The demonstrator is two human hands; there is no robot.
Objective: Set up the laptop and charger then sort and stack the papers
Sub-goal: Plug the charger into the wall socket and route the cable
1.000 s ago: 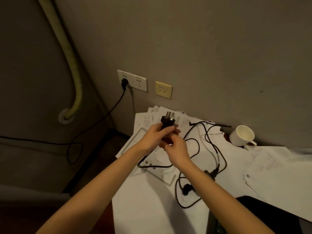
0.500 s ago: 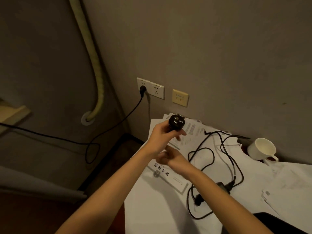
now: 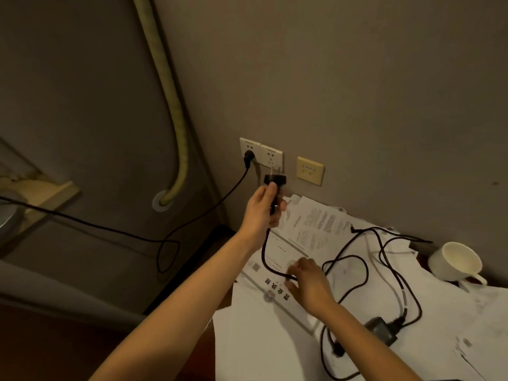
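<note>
Nearby, cup (image 3: 455,261) sits among papers (image 3: 310,224).

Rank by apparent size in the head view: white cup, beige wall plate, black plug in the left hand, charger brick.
1. white cup
2. charger brick
3. beige wall plate
4. black plug
Brick and plate look close; the brick is nearer the camera, so that order is unsure.

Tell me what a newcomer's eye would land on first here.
First, the left hand gripping a black plug, prongs up, just below the free white wall socket; the socket beside it already holds another plug. Next, the right hand holding the plug's black cable, which loops across scattered papers. At right, a white cup lies tipped.
</note>
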